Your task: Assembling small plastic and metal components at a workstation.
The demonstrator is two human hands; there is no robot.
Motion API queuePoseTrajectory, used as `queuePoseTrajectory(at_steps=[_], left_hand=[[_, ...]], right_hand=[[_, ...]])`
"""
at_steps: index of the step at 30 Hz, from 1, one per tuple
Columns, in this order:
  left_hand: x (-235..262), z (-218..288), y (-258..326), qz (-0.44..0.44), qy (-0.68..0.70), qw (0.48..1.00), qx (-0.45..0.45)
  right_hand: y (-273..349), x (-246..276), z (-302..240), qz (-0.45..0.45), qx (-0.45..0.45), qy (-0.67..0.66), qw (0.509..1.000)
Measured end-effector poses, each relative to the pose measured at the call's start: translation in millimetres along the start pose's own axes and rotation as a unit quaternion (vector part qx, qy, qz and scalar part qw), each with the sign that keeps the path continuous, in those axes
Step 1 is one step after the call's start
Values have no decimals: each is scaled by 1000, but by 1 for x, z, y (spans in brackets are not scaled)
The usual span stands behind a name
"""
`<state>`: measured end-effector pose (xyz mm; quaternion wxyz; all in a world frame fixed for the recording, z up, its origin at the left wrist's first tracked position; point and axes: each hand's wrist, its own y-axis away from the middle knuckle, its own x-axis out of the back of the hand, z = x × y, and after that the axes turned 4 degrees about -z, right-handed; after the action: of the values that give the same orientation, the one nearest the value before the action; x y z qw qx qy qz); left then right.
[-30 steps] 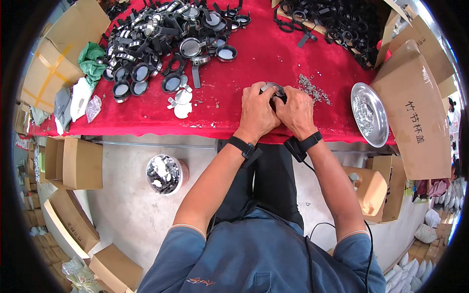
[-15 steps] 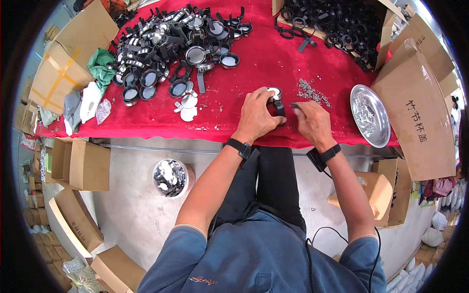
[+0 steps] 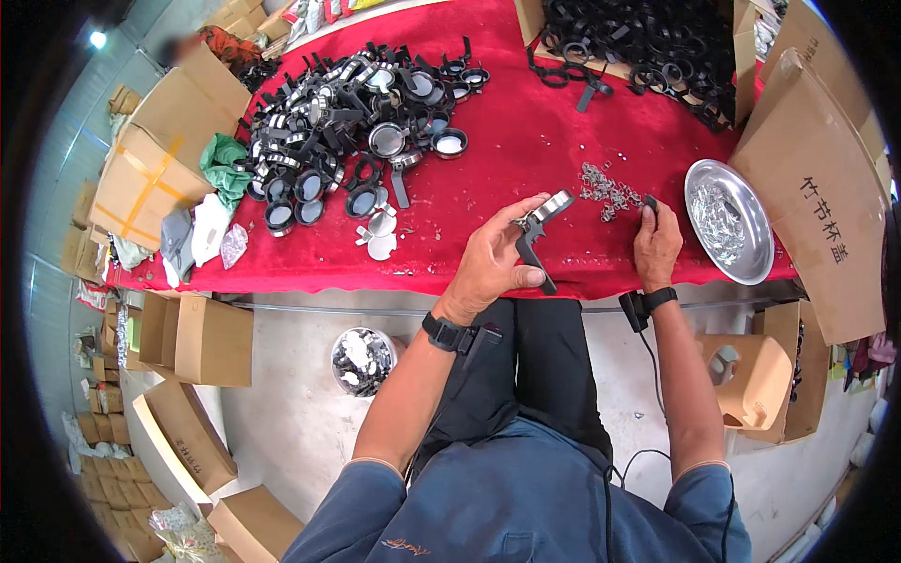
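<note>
Change: right hand [image 3: 655, 242] has left the left hand [image 3: 495, 265] and gone out to the small heap of grey metal bits [image 3: 605, 190].
Head view, left hand: clamped on black-handled metal-rimmed round part [image 3: 540, 230], handle slanting down toward the person.
Right hand: fingertips together at the heap's right edge on the red-clothed table [image 3: 526, 141]; whether they pinch a bit, cannot tell.
Nearer hand to heap: right.

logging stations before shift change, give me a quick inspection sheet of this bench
surface: red cloth table, crowded.
job's things: black ring part with handle in left hand; small metal bits by right hand.
clutter: heap of finished rings on the left, black rings at the back, steel dish on the right, rags.
grippers: left closed on part, right pinching something small and dark.
cables: cord from right wrist band.
surroundings: cardboard boxes, bucket below.
</note>
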<state>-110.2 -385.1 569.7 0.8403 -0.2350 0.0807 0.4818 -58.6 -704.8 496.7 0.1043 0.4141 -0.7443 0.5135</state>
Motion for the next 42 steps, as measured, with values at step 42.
queuePoseTrajectory(at_steps=[42], left_hand=[[180,61,71,141,-801,568,122]], right_hand=[[6,-6,7,18,-104,-11,994]])
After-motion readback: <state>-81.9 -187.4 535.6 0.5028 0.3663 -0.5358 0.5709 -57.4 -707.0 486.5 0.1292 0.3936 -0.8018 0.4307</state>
